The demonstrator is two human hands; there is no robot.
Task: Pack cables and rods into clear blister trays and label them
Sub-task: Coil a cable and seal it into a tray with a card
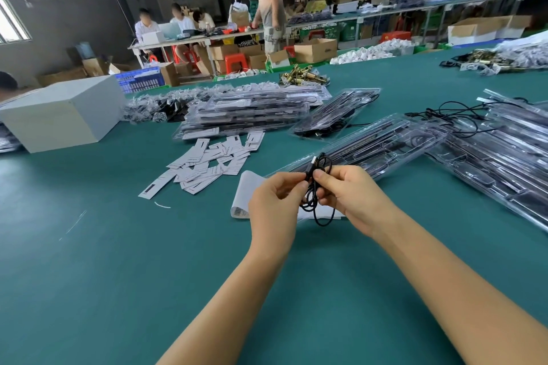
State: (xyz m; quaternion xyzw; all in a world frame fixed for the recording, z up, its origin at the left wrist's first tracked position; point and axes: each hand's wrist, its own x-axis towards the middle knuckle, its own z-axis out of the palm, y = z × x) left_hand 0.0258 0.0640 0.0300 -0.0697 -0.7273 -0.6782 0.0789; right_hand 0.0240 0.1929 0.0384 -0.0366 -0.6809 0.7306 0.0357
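Note:
A coiled black cable [317, 187] is held above the green table [118, 261] between both hands. My left hand [275, 201] pinches it from the left, and my right hand [350, 195] pinches it from the right, with loops hanging below. Just behind the hands lies an open clear blister tray [385, 145] holding a dark rod. A sheet of barcode labels [246, 195] lies under the hands. Loose white label cards [207, 163] are scattered to the left.
A stack of packed blister trays [252, 112] sits behind the cards, more trays [504, 157] and loose cables [453, 115] lie to the right. A white box [62, 115] stands at the far left. Brass parts [305, 74] and bagged items lie farther back. Other people work at distant tables.

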